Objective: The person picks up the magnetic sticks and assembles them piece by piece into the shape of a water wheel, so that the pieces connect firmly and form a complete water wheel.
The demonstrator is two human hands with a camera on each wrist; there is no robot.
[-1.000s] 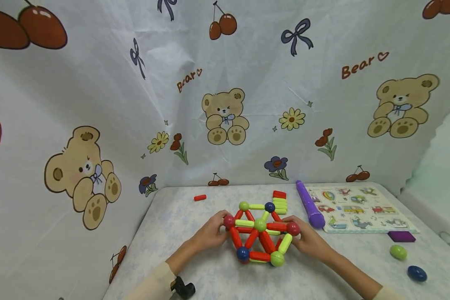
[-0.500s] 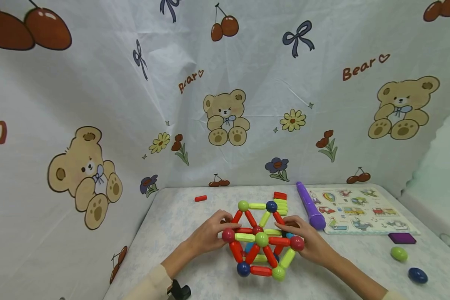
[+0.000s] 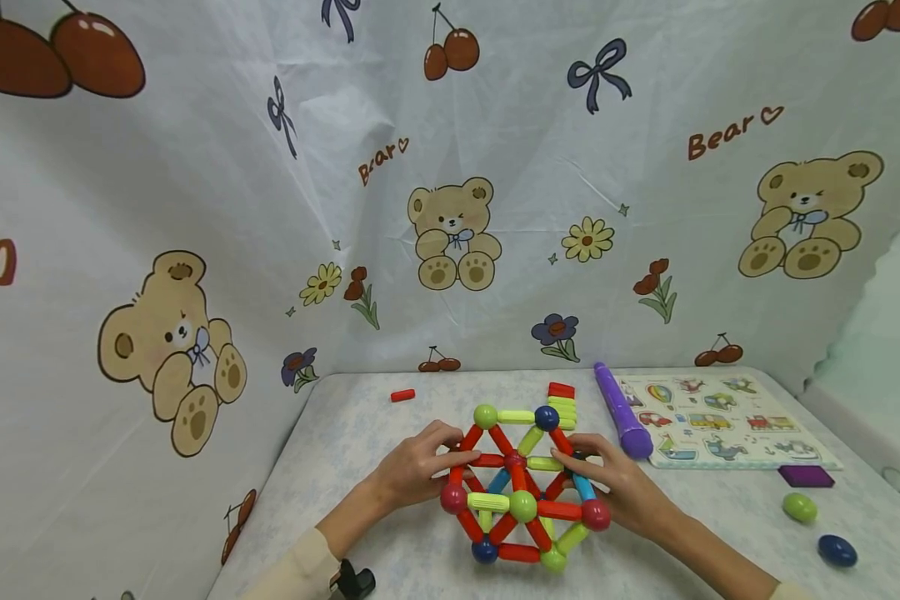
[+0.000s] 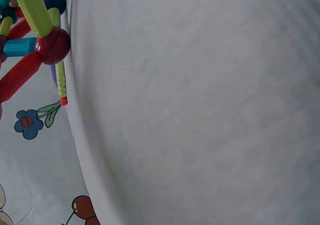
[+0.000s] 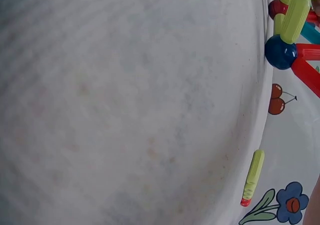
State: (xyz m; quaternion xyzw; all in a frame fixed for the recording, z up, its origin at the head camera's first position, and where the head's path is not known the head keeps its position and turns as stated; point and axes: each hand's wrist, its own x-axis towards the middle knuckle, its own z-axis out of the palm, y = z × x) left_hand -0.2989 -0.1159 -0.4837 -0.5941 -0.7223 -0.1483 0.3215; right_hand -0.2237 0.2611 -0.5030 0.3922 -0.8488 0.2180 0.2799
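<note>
Both hands hold a magnetic ball-and-stick frame (image 3: pixel 523 506) between them, built of red, lime and blue rods with red, lime and navy balls. My left hand (image 3: pixel 417 468) grips its left side, fingers laid over the red rods behind a red ball (image 3: pixel 453 497). On the opposite side my right hand (image 3: pixel 613 477) grips it beside a blue rod (image 3: pixel 582 487), fingertips at the upper red rod. Each wrist view catches only an edge of the frame: a red ball (image 4: pixel 52 46) in the left, a navy ball (image 5: pixel 281 52) in the right.
Behind the frame lie red and lime rods (image 3: pixel 562 406) in a row, and a single red rod (image 3: pixel 402 395) lies further left. To the right are a purple toy microphone (image 3: pixel 622 412), a picture board (image 3: pixel 720 421), a purple block (image 3: pixel 806 476), and green (image 3: pixel 799 507) and navy (image 3: pixel 837 551) egg-shaped pieces.
The frame has tilted, its near side coming down and toward me, so more of its inside and far rods show. Both hands have stayed on its sides.
</note>
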